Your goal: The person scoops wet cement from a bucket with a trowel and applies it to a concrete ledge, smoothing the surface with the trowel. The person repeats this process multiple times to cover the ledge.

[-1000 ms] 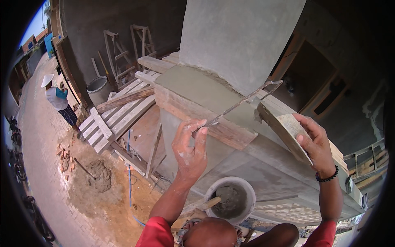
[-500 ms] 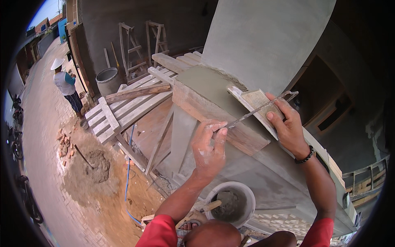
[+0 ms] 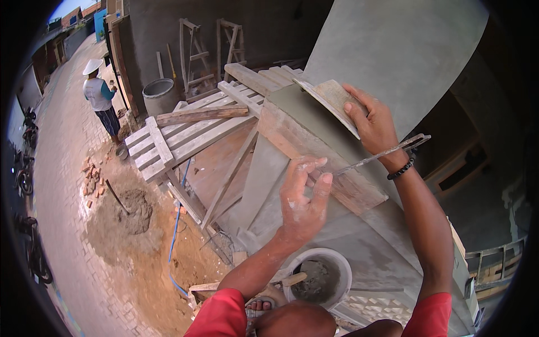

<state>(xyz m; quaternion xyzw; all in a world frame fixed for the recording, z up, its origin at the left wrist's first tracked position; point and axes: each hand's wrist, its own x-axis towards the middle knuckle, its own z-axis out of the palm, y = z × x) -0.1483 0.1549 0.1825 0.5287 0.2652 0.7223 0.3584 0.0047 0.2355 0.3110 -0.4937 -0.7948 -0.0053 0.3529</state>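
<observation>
My right hand (image 3: 373,121) grips a flat plastering float (image 3: 331,101), its face near the fresh grey mortar (image 3: 303,106) on top of the ledge. A wooden board (image 3: 314,151) edges that mortar. My left hand (image 3: 303,196), smeared with mortar, is raised before the board with fingers curled and thumb and fingertips apart. Close to those fingertips is the lower end of a thin metal rod (image 3: 370,160) with a forked, bent tip. The rod crosses in front of my right wrist; I cannot tell where its lower end is fixed.
A bucket of mortar (image 3: 320,281) with a trowel handle (image 3: 295,279) stands by my knees. Slatted planks (image 3: 185,135) lie left of the ledge. Further left are a mortar heap (image 3: 135,210), broken bricks (image 3: 92,180), a blue hose (image 3: 171,247) and a person in a conical hat (image 3: 101,98).
My right hand and the float have moved up and left, away from the forked rod end. My left hand has shifted slightly right, its fingertips spreading apart. The whole view has swung a little.
</observation>
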